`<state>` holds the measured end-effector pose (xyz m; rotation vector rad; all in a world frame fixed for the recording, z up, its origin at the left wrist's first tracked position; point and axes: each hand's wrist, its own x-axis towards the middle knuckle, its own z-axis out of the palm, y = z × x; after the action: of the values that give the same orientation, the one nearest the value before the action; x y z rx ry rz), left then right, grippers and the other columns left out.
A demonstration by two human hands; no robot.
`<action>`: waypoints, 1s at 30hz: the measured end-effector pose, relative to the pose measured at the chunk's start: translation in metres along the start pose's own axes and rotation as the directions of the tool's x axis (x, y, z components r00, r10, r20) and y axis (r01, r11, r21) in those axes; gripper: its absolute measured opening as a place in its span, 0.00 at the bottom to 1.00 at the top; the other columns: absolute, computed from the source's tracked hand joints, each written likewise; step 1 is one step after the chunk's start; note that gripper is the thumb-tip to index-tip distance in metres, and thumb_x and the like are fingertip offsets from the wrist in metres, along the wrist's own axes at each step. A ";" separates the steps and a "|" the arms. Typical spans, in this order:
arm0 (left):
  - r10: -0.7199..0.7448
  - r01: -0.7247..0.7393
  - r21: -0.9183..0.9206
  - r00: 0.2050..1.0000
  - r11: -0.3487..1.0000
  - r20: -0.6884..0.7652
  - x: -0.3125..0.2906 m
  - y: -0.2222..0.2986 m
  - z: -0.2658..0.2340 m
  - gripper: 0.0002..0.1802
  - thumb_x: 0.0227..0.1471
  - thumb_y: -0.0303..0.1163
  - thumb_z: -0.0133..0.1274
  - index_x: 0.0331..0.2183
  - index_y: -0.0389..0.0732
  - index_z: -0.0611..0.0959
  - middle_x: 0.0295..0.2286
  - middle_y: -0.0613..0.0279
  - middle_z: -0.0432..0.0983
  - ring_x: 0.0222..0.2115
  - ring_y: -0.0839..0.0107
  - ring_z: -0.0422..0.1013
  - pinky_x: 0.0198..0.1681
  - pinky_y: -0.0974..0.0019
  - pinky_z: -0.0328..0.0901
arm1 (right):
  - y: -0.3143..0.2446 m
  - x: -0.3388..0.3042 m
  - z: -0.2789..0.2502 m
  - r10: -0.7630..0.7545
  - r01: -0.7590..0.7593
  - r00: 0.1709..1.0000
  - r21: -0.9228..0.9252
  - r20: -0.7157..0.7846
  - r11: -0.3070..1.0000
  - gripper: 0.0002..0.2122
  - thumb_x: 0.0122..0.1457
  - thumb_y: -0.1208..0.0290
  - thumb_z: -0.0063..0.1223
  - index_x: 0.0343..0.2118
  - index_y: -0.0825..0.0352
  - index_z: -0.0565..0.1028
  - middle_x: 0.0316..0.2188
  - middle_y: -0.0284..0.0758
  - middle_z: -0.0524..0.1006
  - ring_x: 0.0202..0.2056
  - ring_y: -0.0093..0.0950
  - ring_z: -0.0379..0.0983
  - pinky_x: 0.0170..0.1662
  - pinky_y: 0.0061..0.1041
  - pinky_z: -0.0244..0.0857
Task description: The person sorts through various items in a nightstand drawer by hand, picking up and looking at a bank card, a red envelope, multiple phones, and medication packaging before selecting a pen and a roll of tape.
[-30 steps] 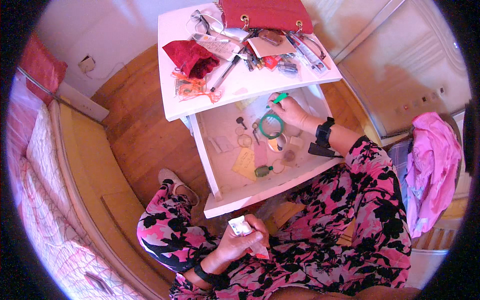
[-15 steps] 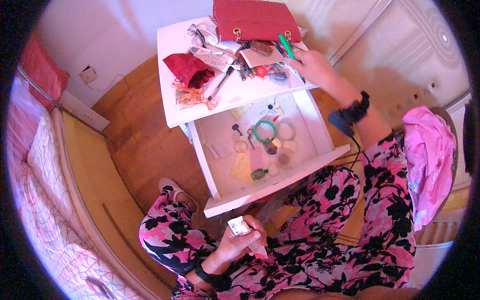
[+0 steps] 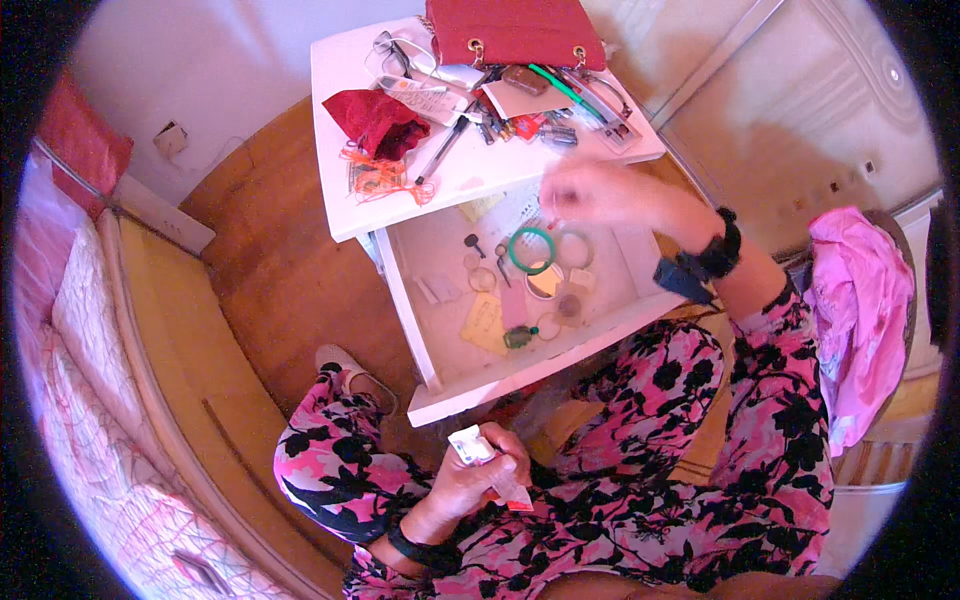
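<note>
My left hand (image 3: 478,484) is closed around a small white packet (image 3: 470,446) with a red end sticking out below, low in front of the drawer. My right hand (image 3: 592,194), smeared by motion, hovers above the back of the open drawer (image 3: 540,378); whether its fingers hold anything cannot be made out. Under it lie a green bangle (image 3: 532,250), a pale bangle (image 3: 574,250), a dark green bottle-like item (image 3: 519,337) and yellow paper (image 3: 484,322). A green pen (image 3: 566,93) rests on the cluttered white cabinet top (image 3: 350,215).
A red handbag (image 3: 515,32) stands at the back of the cabinet top. Near it are a red pouch (image 3: 372,122), eyeglasses (image 3: 393,55), a black pen (image 3: 442,147) and orange cord (image 3: 385,178). Pink cloth (image 3: 855,320) hangs at the right; a bed (image 3: 110,430) borders the left.
My right hand has let go of the green pen, which now lies on the cabinet top, and has come back toward me over the drawer. My left hand keeps its hold on the packet.
</note>
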<state>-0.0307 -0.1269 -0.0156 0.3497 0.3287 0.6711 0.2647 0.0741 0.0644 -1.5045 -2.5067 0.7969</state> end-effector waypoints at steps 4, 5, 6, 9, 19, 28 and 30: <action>-0.039 0.039 0.010 0.999 0.999 0.013 0.002 -0.001 -0.001 0.10 0.48 0.31 0.53 0.29 0.38 0.70 0.21 0.59 0.69 0.23 0.71 0.68 0.26 0.68 0.64 | -0.001 -0.011 0.037 0.279 -0.213 0.938 -0.292 0.207 0.932 0.09 0.48 0.67 0.53 0.29 0.67 0.71 0.25 0.38 0.73 0.30 0.34 0.71 0.31 0.31 0.65; -0.047 0.047 0.009 0.999 0.999 0.020 0.004 -0.001 0.000 0.10 0.48 0.31 0.53 0.29 0.38 0.70 0.21 0.59 0.69 0.23 0.71 0.68 0.26 0.68 0.64 | 0.012 -0.013 0.044 0.290 -0.224 0.935 -0.293 0.203 0.929 0.09 0.48 0.67 0.53 0.29 0.67 0.71 0.25 0.38 0.73 0.30 0.34 0.71 0.31 0.31 0.65; -0.054 0.054 0.020 0.999 0.998 0.003 0.005 -0.002 0.001 0.10 0.48 0.31 0.53 0.29 0.38 0.70 0.21 0.59 0.69 0.23 0.71 0.68 0.26 0.69 0.64 | 0.032 -0.009 0.056 0.246 -0.200 0.965 -0.359 0.088 0.912 0.09 0.47 0.68 0.51 0.28 0.69 0.70 0.25 0.41 0.74 0.30 0.38 0.72 0.32 0.34 0.65; -0.061 0.061 0.014 0.998 0.998 -0.013 0.007 -0.003 -0.001 0.10 0.48 0.31 0.53 0.29 0.38 0.70 0.21 0.59 0.69 0.23 0.71 0.68 0.25 0.69 0.64 | 0.068 0.005 0.083 0.201 -0.189 0.979 -0.417 -0.015 0.889 0.10 0.46 0.69 0.51 0.28 0.70 0.69 0.26 0.44 0.74 0.32 0.41 0.71 0.33 0.37 0.66; -0.010 0.010 -0.014 1.000 1.000 0.004 0.006 -0.002 0.000 0.10 0.48 0.31 0.53 0.29 0.37 0.70 0.21 0.59 0.69 0.23 0.70 0.68 0.25 0.70 0.64 | 0.098 0.004 0.073 0.210 -0.205 0.978 -0.263 -0.007 0.943 0.10 0.46 0.69 0.53 0.28 0.69 0.68 0.24 0.45 0.72 0.29 0.42 0.70 0.33 0.36 0.64; -0.051 0.051 0.003 0.999 0.999 0.006 0.006 0.000 0.001 0.10 0.48 0.31 0.54 0.29 0.37 0.70 0.21 0.58 0.69 0.23 0.70 0.68 0.26 0.70 0.64 | 0.134 -0.038 0.078 0.387 -0.336 0.915 -0.312 0.117 0.889 0.10 0.47 0.68 0.52 0.29 0.68 0.71 0.25 0.44 0.73 0.31 0.42 0.70 0.36 0.35 0.64; -0.048 0.048 -0.003 0.999 0.999 -0.008 0.008 -0.001 0.001 0.10 0.48 0.31 0.53 0.29 0.37 0.70 0.21 0.58 0.69 0.23 0.70 0.68 0.25 0.70 0.64 | 0.132 -0.037 0.081 0.406 -0.349 0.908 -0.357 0.100 0.867 0.10 0.47 0.68 0.53 0.30 0.68 0.72 0.25 0.44 0.74 0.32 0.42 0.70 0.37 0.35 0.64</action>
<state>-0.0239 -0.1232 -0.0170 0.3356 0.3430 0.6257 0.3590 0.0611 -0.0629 -2.1826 -2.6033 0.5842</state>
